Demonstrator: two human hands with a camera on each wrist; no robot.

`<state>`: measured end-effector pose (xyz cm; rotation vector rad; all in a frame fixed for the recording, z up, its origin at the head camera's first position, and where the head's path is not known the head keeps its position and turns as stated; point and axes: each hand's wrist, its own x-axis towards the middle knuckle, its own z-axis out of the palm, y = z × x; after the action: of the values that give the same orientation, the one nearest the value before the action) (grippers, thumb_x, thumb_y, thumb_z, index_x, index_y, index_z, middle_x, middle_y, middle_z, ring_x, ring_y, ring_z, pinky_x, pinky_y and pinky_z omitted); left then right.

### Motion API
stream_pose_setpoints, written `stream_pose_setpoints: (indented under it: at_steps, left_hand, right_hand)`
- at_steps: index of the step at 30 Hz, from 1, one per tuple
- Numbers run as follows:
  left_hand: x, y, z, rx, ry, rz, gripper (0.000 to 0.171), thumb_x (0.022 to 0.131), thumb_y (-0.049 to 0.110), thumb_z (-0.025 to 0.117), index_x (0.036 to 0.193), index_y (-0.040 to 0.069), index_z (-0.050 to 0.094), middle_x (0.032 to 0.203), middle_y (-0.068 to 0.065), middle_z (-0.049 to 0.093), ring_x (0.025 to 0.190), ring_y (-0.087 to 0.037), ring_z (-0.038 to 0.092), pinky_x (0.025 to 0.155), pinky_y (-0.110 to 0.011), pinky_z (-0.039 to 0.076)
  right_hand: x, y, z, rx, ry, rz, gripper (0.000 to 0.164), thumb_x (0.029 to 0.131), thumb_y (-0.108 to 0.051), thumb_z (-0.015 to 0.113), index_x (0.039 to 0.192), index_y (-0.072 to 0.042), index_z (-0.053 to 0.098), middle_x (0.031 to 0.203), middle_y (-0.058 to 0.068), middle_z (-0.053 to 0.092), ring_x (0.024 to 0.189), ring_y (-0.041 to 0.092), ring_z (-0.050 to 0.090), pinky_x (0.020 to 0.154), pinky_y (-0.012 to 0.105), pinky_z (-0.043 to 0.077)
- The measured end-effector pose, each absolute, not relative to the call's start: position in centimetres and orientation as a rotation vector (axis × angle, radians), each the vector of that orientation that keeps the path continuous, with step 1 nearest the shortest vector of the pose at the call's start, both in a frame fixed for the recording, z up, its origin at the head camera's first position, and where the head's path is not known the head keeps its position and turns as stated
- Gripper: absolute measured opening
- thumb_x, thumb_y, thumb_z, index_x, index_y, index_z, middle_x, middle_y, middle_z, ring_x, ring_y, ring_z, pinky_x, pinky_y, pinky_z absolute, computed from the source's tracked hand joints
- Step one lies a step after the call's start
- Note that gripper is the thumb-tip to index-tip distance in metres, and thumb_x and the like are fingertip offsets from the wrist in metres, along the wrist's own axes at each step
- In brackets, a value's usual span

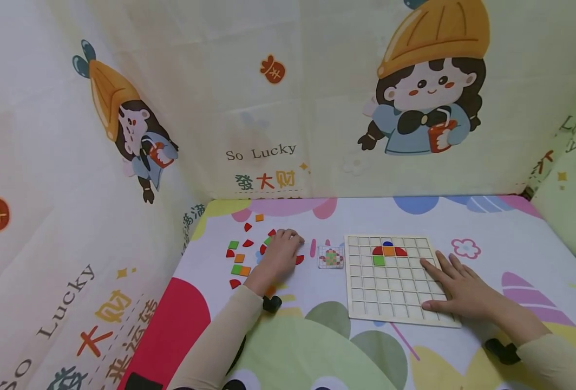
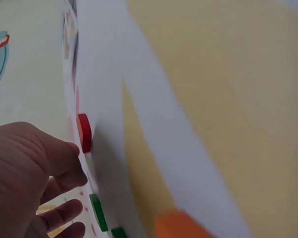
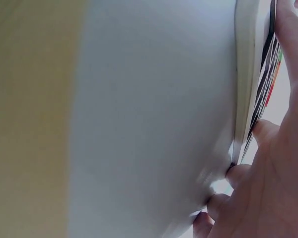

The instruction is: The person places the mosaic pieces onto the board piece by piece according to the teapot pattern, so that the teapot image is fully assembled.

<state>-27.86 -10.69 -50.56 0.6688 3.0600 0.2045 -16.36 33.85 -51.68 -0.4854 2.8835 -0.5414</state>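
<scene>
My left hand (image 1: 279, 253) reaches over loose coloured tiles on the left of the table, fingers loosely bent and nothing seen between them. In the left wrist view a red tile (image 2: 84, 133) lies right by the thumb, and a green tile (image 2: 98, 212) is close to the other fingertips. My right hand (image 1: 468, 292) rests spread on the right edge of a pale grid board (image 1: 395, 298). Near the board's top sit an orange square (image 1: 389, 251), a blue rounded tile (image 1: 387, 244), a green square (image 1: 378, 260) and red curved tiles (image 1: 401, 252) on either side of the orange one.
A small pattern card (image 1: 330, 257) lies just left of the board. Further left are scattered green squares (image 1: 233, 245), orange squares (image 1: 240, 258) and red wedge tiles (image 1: 235, 283). A printed cloth (image 1: 327, 108) hangs behind the table and along its sides.
</scene>
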Motion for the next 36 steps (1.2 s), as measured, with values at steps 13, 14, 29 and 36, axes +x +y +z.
stream_pose_setpoints:
  at_steps: [13, 14, 29, 36]
  left_hand:
    - [-27.1, -12.9, -50.2, 0.556, 2.974, 0.308, 0.032, 0.102, 0.011, 0.058, 0.133, 0.015, 0.064, 0.133, -0.006, 0.057, 0.121, -0.023, 0.050, 0.108, -0.039, 0.048]
    - [-27.1, -13.0, -50.1, 0.549, 2.973, 0.312, 0.030, 0.102, 0.011, 0.058, 0.131, 0.015, 0.065, 0.130, -0.005, 0.058, 0.118, -0.023, 0.051, 0.106, -0.039, 0.049]
    - [-27.1, -13.5, -49.4, 0.520, 2.964, 0.386, 0.021, 0.095, 0.011, 0.070, 0.115, 0.014, 0.068, 0.107, -0.003, 0.057, 0.099, -0.020, 0.052, 0.092, -0.036, 0.053]
    - [-26.7, -12.2, -49.1, 0.544, 2.972, 0.432, 0.025, 0.096, 0.013, 0.067, 0.120, 0.015, 0.068, 0.108, -0.001, 0.056, 0.099, -0.018, 0.051, 0.091, -0.034, 0.053]
  right_hand:
    - [-16.2, 34.0, -51.7, -0.491, 2.892, -0.543, 0.109, 0.083, -0.070, 0.070, 0.167, -0.024, 0.018, 0.168, 0.032, 0.012, 0.152, 0.060, 0.003, 0.113, 0.078, 0.011]
    - [-16.2, 34.0, -51.8, -0.492, 2.892, -0.542, 0.109, 0.083, -0.070, 0.070, 0.167, -0.025, 0.018, 0.168, 0.032, 0.012, 0.152, 0.060, 0.003, 0.113, 0.078, 0.011]
    - [-16.0, 33.8, -51.6, -0.490, 2.899, -0.535, 0.108, 0.083, -0.068, 0.072, 0.166, -0.024, 0.020, 0.167, 0.032, 0.014, 0.152, 0.060, 0.005, 0.114, 0.078, 0.012]
    - [-16.0, 33.9, -51.5, -0.492, 2.900, -0.533, 0.107, 0.083, -0.068, 0.072, 0.166, -0.024, 0.021, 0.167, 0.033, 0.014, 0.152, 0.060, 0.006, 0.114, 0.078, 0.012]
